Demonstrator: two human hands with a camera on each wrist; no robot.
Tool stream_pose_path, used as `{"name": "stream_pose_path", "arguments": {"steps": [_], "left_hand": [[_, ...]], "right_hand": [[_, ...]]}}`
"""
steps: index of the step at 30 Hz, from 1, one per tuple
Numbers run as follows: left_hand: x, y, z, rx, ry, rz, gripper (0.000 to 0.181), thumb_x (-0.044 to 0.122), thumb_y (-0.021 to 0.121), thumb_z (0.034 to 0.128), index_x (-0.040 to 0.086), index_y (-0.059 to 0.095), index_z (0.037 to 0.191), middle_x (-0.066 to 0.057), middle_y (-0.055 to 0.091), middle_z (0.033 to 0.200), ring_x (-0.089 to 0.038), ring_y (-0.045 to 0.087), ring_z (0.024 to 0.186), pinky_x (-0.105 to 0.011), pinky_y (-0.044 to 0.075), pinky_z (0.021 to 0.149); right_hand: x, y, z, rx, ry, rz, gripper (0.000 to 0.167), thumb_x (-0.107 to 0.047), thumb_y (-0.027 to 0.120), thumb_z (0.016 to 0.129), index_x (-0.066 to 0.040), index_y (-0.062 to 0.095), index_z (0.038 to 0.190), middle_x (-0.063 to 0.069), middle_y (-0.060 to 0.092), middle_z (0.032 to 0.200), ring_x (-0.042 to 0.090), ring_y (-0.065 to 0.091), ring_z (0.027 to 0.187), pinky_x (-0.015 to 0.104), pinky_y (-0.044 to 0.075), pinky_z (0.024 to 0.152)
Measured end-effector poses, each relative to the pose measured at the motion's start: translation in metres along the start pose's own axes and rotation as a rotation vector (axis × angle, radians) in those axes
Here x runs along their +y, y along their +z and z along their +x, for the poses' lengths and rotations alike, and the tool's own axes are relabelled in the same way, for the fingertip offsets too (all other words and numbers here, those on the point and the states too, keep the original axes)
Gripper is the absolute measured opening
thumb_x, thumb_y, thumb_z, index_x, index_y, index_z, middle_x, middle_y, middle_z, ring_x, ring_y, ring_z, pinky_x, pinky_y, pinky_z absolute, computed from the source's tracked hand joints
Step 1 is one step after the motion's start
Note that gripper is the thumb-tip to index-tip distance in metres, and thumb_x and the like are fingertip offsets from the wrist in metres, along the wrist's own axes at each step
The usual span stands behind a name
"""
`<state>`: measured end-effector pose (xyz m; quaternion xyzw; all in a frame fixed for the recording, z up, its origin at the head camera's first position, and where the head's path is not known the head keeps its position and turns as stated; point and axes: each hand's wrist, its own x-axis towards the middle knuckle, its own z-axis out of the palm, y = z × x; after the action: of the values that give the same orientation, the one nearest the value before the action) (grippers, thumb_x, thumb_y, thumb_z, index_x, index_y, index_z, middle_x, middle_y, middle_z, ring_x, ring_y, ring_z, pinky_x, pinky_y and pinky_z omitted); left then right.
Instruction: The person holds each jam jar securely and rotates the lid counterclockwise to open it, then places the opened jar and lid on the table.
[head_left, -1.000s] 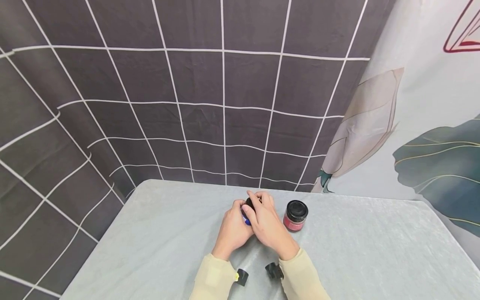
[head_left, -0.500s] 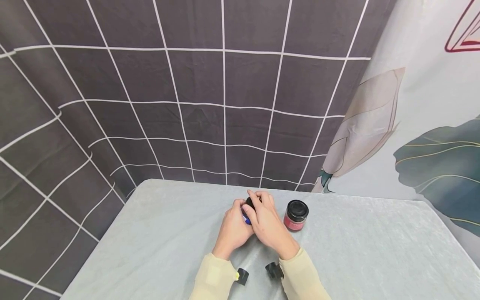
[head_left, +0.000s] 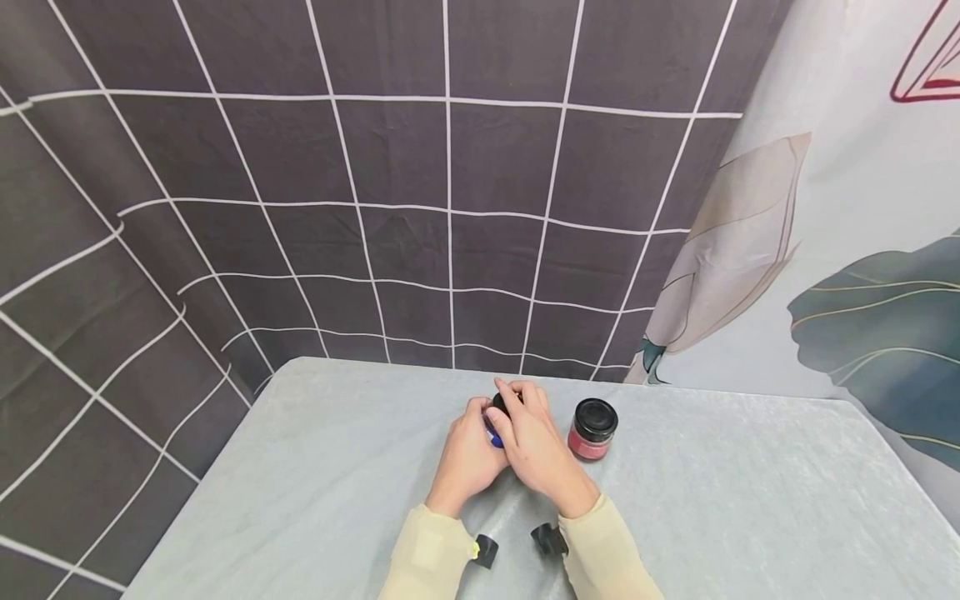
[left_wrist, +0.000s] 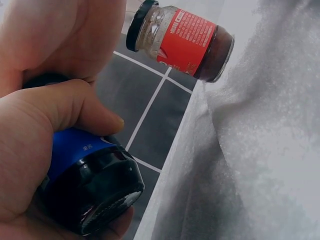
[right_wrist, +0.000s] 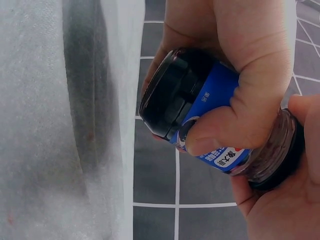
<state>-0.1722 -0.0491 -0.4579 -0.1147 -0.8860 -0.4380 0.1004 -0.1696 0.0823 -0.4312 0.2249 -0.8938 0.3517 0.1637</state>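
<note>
A dark glass jar (head_left: 496, 439) with a blue label is held between both hands, lifted so that its base shows in both wrist views. My left hand (head_left: 463, 462) grips the body, its thumb lying across the blue label (right_wrist: 216, 92). Over the black lid (right_wrist: 298, 159) my right hand (head_left: 537, 450) curls, and its fingers cover most of the lid from the head view. A second jar (head_left: 591, 433), red-labelled with a black lid, stands upright on the table just right of the right hand. Contents of the blue-labelled jar look dark.
A pale grey cloth covers the table (head_left: 712, 492). Behind it hangs a dark curtain (head_left: 390, 250) with white grid lines, and a leaf-patterned cloth (head_left: 750, 275) hangs at the right. Black wrist cameras (head_left: 486, 552) stick out from both cream sleeves (head_left: 429, 554).
</note>
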Motion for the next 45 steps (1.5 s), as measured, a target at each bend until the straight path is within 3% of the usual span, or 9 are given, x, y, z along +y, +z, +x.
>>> {"name": "stream_pose_path", "arguments": {"steps": [45], "left_hand": [[-0.0037,-0.0001,0.0011,-0.033,-0.01,-0.009,0.063,0.026,0.083,0.0776,-0.004,0.053,0.125,-0.019,0.067,0.111,-0.031,0.067,0.1,-0.046,0.054,0.086]], "right_hand": [[0.0005,-0.0045,0.0002,-0.04,-0.032,-0.003,0.04,-0.021,0.049,0.106,0.003,0.057,0.137,0.013,0.055,0.128,0.03,0.048,0.117,0.047,0.043,0.1]]}}
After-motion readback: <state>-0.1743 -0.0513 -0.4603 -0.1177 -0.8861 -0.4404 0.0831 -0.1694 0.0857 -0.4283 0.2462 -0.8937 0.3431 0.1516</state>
